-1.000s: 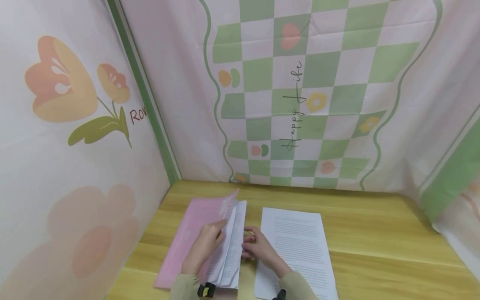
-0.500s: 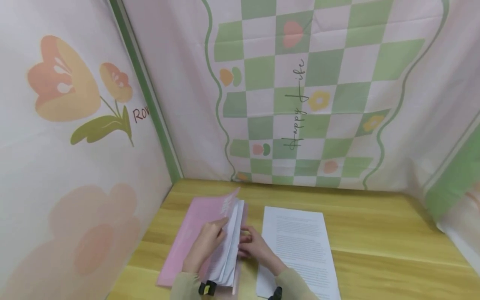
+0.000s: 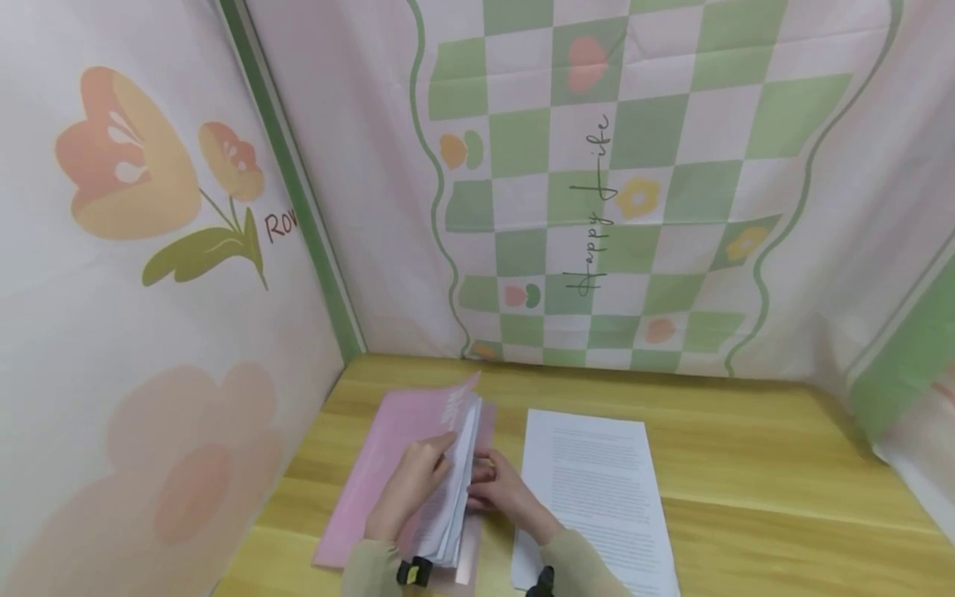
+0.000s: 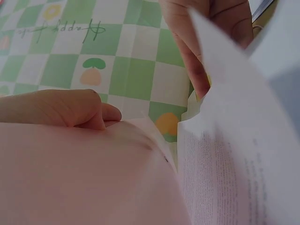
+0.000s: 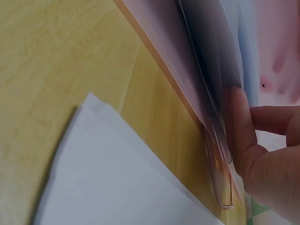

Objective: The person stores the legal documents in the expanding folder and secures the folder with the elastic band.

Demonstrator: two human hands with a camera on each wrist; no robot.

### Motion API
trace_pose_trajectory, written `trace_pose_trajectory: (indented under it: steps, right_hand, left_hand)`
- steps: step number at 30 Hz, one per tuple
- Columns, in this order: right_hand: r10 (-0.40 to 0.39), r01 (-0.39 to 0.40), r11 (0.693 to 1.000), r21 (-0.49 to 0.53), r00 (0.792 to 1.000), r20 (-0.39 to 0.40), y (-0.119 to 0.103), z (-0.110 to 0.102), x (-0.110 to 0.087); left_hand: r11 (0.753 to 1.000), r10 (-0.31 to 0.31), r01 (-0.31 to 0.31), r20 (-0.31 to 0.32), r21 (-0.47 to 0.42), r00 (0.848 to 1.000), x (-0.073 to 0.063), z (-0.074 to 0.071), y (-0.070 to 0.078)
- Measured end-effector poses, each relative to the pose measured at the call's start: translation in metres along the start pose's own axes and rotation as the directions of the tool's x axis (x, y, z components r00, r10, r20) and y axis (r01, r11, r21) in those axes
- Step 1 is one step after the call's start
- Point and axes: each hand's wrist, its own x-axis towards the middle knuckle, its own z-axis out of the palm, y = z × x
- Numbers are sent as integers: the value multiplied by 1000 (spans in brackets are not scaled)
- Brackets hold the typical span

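Holding the front cover of a pink folder (image 3: pixel 358 489) raised at the left of a wooden surface (image 3: pixel 746 464), gripping it near the free edge with the bent fingers of the left hand (image 3: pixel 414 481). Pinching printed sheets (image 3: pixel 448 531) inside the folder by their right-hand edge, between the fingers and thumb of the right hand (image 3: pixel 511 489), with the lower fingers partly hidden in the head view. Holding the sheets at a steep slant between the two hands, slightly fanned, over an exposed strip of the pink back cover (image 3: pixel 487 423). Reaching with the right forearm, in a beige sleeve (image 3: pixel 578 564), over the near left part of a printed page (image 3: pixel 597 473) lying flat just to the right of the folder. Wearing a matching sleeve on the left arm and a small black device (image 3: pixel 414 572) at that wrist. Facing a green-and-white checked curtain (image 3: pixel 515 249) lettered sideways with "Happy Life," beside a white panel (image 3: pixel 127 315) printed with large orange and pink flowers at the left.
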Motion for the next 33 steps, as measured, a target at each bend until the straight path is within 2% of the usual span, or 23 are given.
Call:
trace_pose_trajectory:
  steps: [8,13,19,29,33]
  right_hand:
    - [-18,18,1000,21,1000,8,2,3,0]
    - [-33,33,999,17,999,22,0,2,0]
    - [-54,55,997,-48,998,31,-2,1,-5]
    - [-107,110,988,-107,994,33,-1,-15,-17]
    - [-114,117,988,-106,993,34,-5,-25,-21]
  left_hand:
    - [1000,19,-19,1,7,1000,0,1,0]
    - [1000,12,-12,0,-21,1000,1,1,1]
    - [1000,5,-5,-13,-6,1000,0,2,-1]
    - [1000,6,-6,-21,-7,1000,-1,4,-2]
    - [1000,-4,4,-4,-5,1000,1,4,-1]
